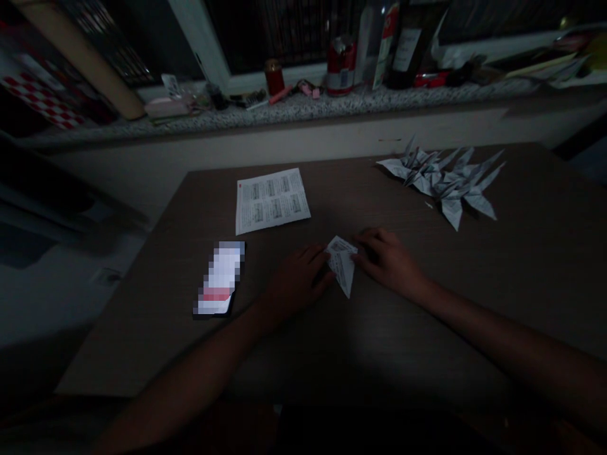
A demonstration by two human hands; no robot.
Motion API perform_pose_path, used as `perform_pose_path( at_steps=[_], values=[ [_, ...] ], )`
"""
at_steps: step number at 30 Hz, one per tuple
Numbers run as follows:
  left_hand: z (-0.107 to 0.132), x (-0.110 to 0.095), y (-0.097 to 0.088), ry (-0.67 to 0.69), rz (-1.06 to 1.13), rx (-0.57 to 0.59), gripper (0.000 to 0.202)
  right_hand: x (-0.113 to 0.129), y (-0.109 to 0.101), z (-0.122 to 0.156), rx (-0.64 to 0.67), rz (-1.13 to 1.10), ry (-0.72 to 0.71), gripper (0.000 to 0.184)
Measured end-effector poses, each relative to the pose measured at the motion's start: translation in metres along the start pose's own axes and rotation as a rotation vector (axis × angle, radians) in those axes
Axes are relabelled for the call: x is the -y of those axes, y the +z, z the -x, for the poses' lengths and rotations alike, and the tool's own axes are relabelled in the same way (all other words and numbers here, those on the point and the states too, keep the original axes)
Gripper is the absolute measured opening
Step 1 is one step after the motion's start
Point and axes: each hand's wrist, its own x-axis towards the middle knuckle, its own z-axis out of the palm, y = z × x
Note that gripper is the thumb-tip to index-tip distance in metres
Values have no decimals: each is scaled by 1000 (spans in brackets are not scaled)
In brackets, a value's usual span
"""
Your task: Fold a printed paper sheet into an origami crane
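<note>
The folded paper [342, 262] lies flat near the middle of the surface [521, 265], its narrow point turned toward the near edge. The left hand [301, 278] is at its left side, fingers close together and lightly bent, with the tips against the paper; the thumb sits lower, by the same side. The right hand [386, 259] is at the other side, fingers curled, thumb and forefinger at the paper's right corner. In this dim light I cannot tell whether either hand pinches the paper or only presses on it.

A printed sheet [272, 199] lies near the far edge, toward the far left corner. The phone [220, 278], its screen lit and blurred out, lies nearer the left edge, beside the left forearm. By the far right corner stands a cluster of pointed paper shapes [446, 180], with a small scrap [429, 205] just beside it.

Beyond the far edge, the stone sill [303, 111] carries a red can [341, 66], a dark bottle [408, 50] and a red jar [274, 77].
</note>
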Motion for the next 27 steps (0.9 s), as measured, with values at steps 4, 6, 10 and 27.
perform_pose_path(
  at_steps=[4, 6, 10, 27],
  values=[
    [-1, -4, 0, -13, 46, -11, 37, 0, 8, 1, -2, 46, 2, 37],
    [-4, -5, 0, -39, 91, -22, 35, 0, 9, 2, 0, 33, 12, 36],
    [-13, -4, 6, -148, 170, -103, 41, 1, 9, 4, 29, 1, 49, 35],
    [-36, -25, 6, -374, 1010, -199, 21, 27, -21, -1, 85, -701, 513, 26]
  ],
)
